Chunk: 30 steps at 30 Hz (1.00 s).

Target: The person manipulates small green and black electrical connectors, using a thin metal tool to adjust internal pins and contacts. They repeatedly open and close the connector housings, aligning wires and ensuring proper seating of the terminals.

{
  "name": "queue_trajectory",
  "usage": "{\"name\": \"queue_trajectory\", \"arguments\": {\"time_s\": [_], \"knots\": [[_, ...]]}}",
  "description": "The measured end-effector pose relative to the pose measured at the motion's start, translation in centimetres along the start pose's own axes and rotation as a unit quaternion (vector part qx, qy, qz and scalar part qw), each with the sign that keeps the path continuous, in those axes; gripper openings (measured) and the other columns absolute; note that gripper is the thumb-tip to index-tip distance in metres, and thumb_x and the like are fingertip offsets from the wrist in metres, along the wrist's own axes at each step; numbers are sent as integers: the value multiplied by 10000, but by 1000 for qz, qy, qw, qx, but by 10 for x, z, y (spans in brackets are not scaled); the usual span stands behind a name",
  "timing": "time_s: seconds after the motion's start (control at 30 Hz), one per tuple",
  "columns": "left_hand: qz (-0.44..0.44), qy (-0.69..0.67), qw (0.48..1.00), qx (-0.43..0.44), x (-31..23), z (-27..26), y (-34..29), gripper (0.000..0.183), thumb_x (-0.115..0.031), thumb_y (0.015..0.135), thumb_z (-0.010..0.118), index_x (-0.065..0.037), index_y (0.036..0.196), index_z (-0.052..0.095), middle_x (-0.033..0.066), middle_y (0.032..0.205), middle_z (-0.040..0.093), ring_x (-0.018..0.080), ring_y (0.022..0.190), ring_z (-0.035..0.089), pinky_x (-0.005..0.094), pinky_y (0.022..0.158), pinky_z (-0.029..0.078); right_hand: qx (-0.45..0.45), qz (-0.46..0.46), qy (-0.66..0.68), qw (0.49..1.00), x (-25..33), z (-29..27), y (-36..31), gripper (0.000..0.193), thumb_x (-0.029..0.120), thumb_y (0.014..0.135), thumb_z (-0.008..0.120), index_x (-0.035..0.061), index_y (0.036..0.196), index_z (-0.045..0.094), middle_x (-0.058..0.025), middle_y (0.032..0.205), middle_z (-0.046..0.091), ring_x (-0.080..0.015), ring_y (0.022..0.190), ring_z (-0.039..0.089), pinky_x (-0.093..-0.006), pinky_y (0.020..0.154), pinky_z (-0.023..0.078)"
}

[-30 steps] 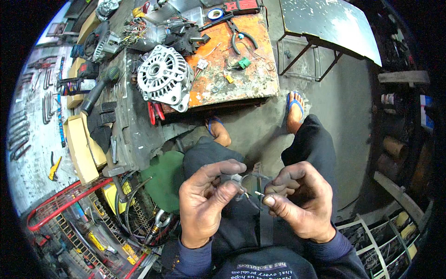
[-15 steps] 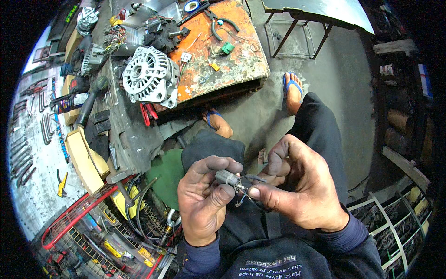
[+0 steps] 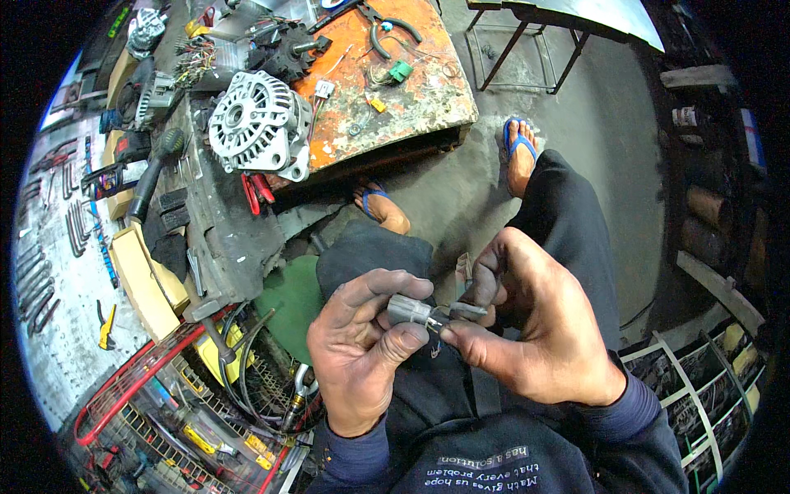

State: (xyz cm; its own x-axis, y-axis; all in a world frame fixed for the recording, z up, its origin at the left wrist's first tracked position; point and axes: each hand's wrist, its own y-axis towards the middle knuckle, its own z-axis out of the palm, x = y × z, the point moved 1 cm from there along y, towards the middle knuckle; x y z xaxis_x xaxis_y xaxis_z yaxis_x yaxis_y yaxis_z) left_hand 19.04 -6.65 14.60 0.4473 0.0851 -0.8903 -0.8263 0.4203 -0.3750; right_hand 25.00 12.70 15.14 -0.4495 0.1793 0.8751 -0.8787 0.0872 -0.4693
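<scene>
My left hand [image 3: 354, 354] pinches a small grey plastic connector [image 3: 406, 310] between thumb and fingers, above my lap. Short wires and a bit of bare metal come out of the connector's right end. There my right hand [image 3: 551, 346] closes thumb and index finger on the wire end. A thin dark grey piece [image 3: 469, 310] crosses its fingers; I cannot make out whether it is wire or a tool. The alternator [image 3: 247, 123], with a silver finned housing, sits apart from both hands at the edge of the orange bench.
The worn orange bench [image 3: 411, 115] holds pliers [image 3: 380, 33], a green connector [image 3: 400, 72] and a white connector [image 3: 324, 89]. Red-handled pliers [image 3: 256, 194] hang by its edge. A hammer [image 3: 216, 321] and a red wire rack [image 3: 132, 383] of tools stand at lower left. A metal-topped table [image 3: 592, 20] is far right.
The connector has turned a little in my left hand, and its loose wires show less. My right fingers have shifted on the wire end. The whole view has moved slightly.
</scene>
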Motion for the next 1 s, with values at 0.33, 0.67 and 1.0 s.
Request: {"name": "queue_trajectory", "arguments": {"time_s": [0.33,0.67,1.0], "knots": [[-3,-70,997,-20,12,-4,-2,509,-15,850,860,38,1285,603,195,1209,727,183,1056,710,290,915,575,16,-17,0,1000,1,2,-4,454,-69,824,814,1,1167,524,-31,934,637,-65,837,626,-229,731,503],[5,-55,998,-16,16,-4,-6,491,-9,835,870,22,1252,612,198,1224,719,173,1044,706,274,919,567,-74,-156,-86,981,-17,6,-7,180,21,774,829,-27,909,721,-72,797,674,-153,706,653,-295,633,499],[38,-31,999,-9,13,-1,-10,496,49,803,870,32,1232,620,210,1206,725,189,1041,725,289,917,603,-42,-107,-59,992,-15,5,-8,159,63,777,806,-21,880,717,-71,747,645,-149,649,599,-309,597,458]]}}
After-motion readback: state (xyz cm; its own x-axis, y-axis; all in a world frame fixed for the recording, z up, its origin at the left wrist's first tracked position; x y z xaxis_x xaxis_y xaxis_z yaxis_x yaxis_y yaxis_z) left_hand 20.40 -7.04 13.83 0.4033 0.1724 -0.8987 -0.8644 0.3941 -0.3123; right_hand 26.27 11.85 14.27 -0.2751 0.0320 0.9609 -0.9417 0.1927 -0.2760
